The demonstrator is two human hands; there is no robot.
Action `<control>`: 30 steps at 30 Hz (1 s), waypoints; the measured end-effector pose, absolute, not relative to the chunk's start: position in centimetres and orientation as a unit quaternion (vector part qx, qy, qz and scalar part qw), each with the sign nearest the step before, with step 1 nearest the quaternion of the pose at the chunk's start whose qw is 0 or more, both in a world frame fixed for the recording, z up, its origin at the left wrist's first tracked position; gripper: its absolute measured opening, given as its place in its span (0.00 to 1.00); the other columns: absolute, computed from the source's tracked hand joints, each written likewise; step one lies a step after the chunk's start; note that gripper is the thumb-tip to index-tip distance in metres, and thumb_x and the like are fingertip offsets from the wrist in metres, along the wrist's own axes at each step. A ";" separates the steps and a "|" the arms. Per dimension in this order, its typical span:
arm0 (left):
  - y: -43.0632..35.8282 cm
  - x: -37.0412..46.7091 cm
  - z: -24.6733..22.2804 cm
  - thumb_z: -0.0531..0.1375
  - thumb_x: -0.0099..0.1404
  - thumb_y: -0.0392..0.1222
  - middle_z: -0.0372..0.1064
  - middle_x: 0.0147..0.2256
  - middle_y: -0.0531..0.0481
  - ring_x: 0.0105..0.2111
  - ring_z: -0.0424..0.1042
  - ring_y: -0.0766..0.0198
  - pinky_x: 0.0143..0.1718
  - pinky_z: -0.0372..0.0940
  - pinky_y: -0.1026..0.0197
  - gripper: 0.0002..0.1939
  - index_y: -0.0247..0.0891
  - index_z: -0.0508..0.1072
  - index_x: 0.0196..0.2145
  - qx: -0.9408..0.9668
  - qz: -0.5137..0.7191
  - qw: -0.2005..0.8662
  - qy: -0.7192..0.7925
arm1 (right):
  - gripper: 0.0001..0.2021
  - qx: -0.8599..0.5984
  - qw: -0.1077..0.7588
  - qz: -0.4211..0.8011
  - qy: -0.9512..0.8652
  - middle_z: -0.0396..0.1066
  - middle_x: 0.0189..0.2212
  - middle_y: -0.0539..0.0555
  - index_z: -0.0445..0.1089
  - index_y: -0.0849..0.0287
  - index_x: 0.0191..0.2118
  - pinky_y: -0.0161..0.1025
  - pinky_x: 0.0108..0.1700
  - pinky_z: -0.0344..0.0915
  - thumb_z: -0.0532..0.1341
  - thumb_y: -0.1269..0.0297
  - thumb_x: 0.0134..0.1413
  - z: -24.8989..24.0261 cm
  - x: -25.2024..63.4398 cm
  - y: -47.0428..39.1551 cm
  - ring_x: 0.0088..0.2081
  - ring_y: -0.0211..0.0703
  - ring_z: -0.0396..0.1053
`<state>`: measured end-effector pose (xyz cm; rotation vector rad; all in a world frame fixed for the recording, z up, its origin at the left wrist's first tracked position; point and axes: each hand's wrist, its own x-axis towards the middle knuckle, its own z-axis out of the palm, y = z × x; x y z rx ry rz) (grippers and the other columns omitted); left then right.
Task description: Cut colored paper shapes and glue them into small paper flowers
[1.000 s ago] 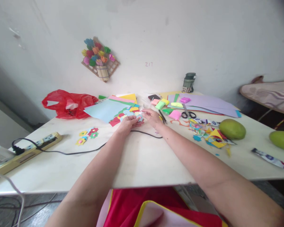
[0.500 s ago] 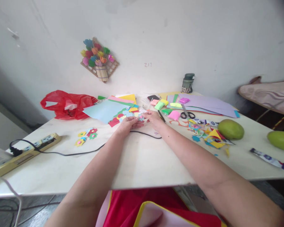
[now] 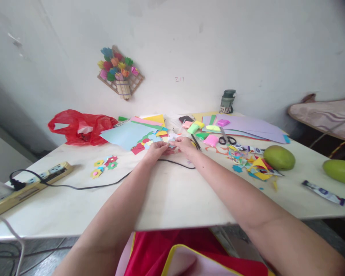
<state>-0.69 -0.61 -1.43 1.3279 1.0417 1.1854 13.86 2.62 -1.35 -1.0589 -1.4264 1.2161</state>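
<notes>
My left hand [image 3: 156,151] and my right hand [image 3: 185,145] meet over the middle of the table. Between their pinched fingertips is a small light blue paper flower [image 3: 171,145], mostly covered by the fingers. Just beyond my left hand lie coloured paper cut-outs [image 3: 146,142] in red, yellow, green and blue. A black pen [image 3: 196,142] rests right of my right hand. Off to the left, several paper flowers [image 3: 112,165] with small round centres sit in a cluster.
Scissors [image 3: 227,139], clay packs [image 3: 211,140], paper scraps [image 3: 258,167], a green mango [image 3: 279,157] and a glue tube [image 3: 323,192] are on the right. A power strip [image 3: 31,190], its black cord [image 3: 97,188] and a red plastic bag [image 3: 94,123] are on the left.
My right hand has lowered slightly toward my left. The fingertips have drawn closer together over the light blue flower, whose pink centre no longer shows clearly.
</notes>
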 end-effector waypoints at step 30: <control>-0.5 -0.6 -1.4 0.63 0.49 0.55 0.68 0.19 0.51 0.20 0.68 0.67 0.27 0.65 0.63 0.19 0.36 0.65 0.23 0.544 0.517 0.467 0.468 | 0.06 -0.412 0.454 0.537 -0.580 0.68 0.21 0.48 0.71 0.60 0.25 0.31 0.24 0.55 0.61 0.63 0.40 -0.9 13.8 1.9 0.26 0.35 0.66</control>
